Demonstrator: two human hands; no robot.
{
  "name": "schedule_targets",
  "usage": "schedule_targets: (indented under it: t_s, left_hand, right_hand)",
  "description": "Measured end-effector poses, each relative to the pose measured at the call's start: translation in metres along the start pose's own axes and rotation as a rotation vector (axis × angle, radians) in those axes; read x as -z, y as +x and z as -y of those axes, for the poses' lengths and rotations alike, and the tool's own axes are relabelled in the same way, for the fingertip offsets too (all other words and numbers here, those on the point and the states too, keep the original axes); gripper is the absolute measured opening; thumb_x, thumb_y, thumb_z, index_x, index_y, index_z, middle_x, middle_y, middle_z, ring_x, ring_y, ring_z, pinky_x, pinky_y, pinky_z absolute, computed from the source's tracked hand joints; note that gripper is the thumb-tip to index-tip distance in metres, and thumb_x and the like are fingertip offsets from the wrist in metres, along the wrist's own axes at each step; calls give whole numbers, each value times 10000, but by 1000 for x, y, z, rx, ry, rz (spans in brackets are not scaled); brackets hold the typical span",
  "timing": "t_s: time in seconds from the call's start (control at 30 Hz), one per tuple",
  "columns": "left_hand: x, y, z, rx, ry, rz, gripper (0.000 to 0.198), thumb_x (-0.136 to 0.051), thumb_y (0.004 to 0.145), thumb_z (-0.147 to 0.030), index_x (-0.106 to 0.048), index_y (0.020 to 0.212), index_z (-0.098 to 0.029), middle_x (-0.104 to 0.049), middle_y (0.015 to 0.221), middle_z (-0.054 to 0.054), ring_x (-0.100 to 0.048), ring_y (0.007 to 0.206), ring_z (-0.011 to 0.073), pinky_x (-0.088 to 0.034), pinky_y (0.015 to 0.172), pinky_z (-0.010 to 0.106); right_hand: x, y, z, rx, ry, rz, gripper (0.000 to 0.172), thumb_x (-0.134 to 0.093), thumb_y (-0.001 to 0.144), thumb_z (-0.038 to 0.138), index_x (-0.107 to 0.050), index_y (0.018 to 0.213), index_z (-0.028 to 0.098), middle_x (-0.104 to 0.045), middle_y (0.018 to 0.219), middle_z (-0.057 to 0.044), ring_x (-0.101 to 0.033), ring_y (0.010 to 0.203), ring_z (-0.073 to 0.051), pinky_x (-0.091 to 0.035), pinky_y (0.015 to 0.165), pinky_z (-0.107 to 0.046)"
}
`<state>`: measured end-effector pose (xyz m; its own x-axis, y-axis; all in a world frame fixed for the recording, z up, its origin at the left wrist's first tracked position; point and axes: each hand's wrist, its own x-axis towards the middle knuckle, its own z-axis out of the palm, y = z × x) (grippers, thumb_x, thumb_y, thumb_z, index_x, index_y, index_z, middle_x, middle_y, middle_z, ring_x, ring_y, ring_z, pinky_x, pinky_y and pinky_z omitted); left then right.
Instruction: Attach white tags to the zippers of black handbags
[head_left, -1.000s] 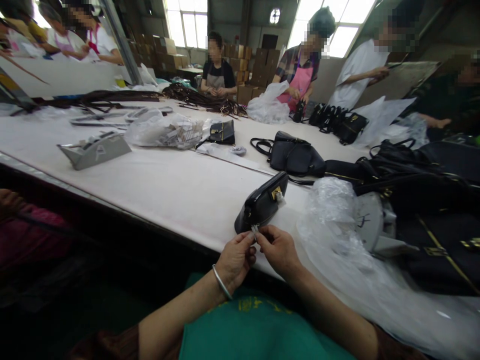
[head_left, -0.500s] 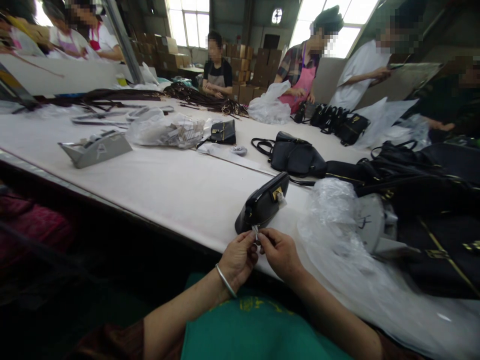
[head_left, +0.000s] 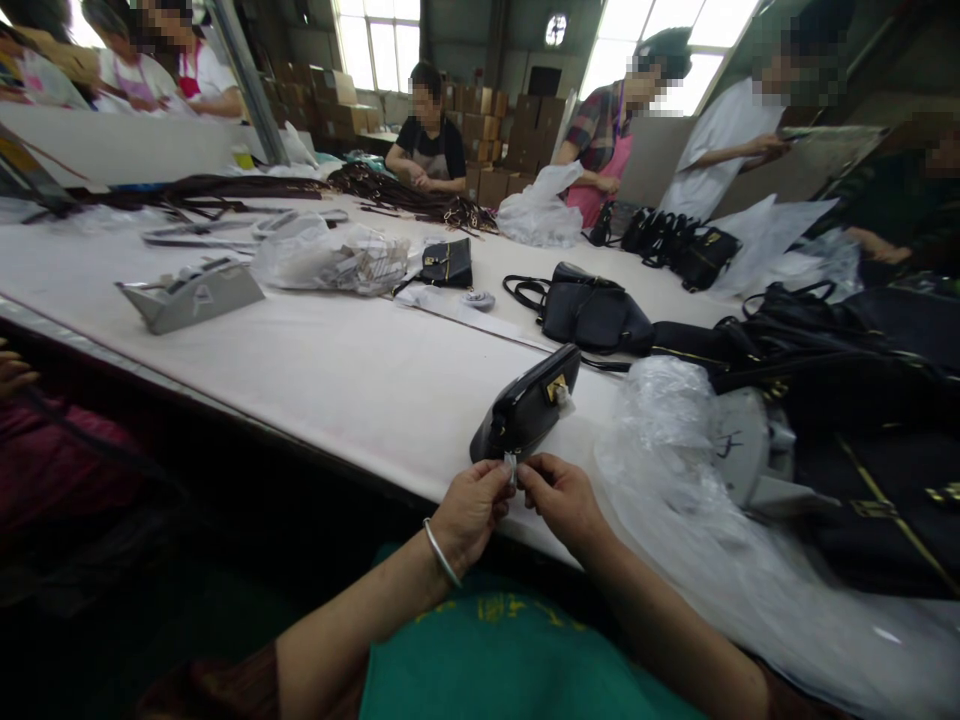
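A black handbag (head_left: pixel 525 408) with a gold clasp stands at the table's front edge, its near end toward me. Just below that end, a small pale strip (head_left: pixel 511 465) sits between my fingertips. My left hand (head_left: pixel 471 512), with a silver bangle at the wrist, pinches the strip from the left. From the right, my right hand (head_left: pixel 561 500) closes thumb and forefinger on it too. Whether the strip is fastened to the handbag I cannot tell. A wad of white wrapping (head_left: pixel 562 398) hangs by the clasp.
Clear plastic (head_left: pixel 667 430) and a grey tape dispenser (head_left: pixel 746 450) lie to the right, beside piled black bags (head_left: pixel 862 400). Another dispenser (head_left: pixel 191 295) stands left. A black backpack (head_left: pixel 592 310) lies beyond the handbag. Several people work around the table.
My hands stay at the bag's near end, and the pale strip now shows more upright between the fingertips. At the far left a person's hand has come into view.
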<state>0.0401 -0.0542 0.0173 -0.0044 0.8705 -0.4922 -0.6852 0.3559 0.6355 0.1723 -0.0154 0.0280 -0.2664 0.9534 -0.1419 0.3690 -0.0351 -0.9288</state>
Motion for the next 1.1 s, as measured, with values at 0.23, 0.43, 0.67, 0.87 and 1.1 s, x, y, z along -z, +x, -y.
schedule_targets:
  t_s: [0.23, 0.43, 0.67, 0.87, 1.1]
  left_hand:
    - [3, 0, -3, -13, 115, 1, 357, -819, 670, -388, -640, 851, -137, -633, 758, 24, -616, 716, 110, -345, 540, 186]
    - [5, 1, -6, 23, 24, 36, 358, -832, 662, -334, -623, 880, -143, -634, 717, 14, -607, 661, 94, -393, 558, 184]
    - [3, 1, -11, 83, -33, 18, 313, -824, 659, -264, -624, 871, -151, -634, 728, 6, -627, 655, 100, -436, 549, 192]
    - [3, 1, -11, 84, -31, 21, 292, -824, 666, -252, -635, 862, -146, -638, 735, 14, -641, 673, 108, -454, 559, 191]
    - [1, -1, -8, -3, 14, -46, 337, -841, 660, -340, -663, 876, -153, -650, 773, 24, -634, 683, 112, -450, 571, 204]
  right_hand:
    - [0, 12, 5, 30, -58, -8, 220, -599, 779, 343, -722, 781, 160, -711, 746, -52, -630, 711, -189, -473, 660, -297]
    - [0, 11, 17, -264, 284, 84, 265, -682, 657, 402, -645, 731, 150, -552, 525, 31, -398, 430, -86, -273, 424, -233]
    - [-4, 13, 21, -98, 107, -54, 204, -656, 665, 359, -635, 618, 161, -588, 563, 9, -500, 536, -124, -377, 513, -250]
    - [-3, 13, 15, -78, 25, -44, 228, -626, 732, 377, -681, 692, 160, -631, 605, -11, -534, 559, -142, -408, 518, -251]
    - [-5, 12, 15, -51, -16, -58, 230, -624, 731, 375, -685, 684, 159, -646, 608, -15, -540, 541, -144, -400, 497, -250]
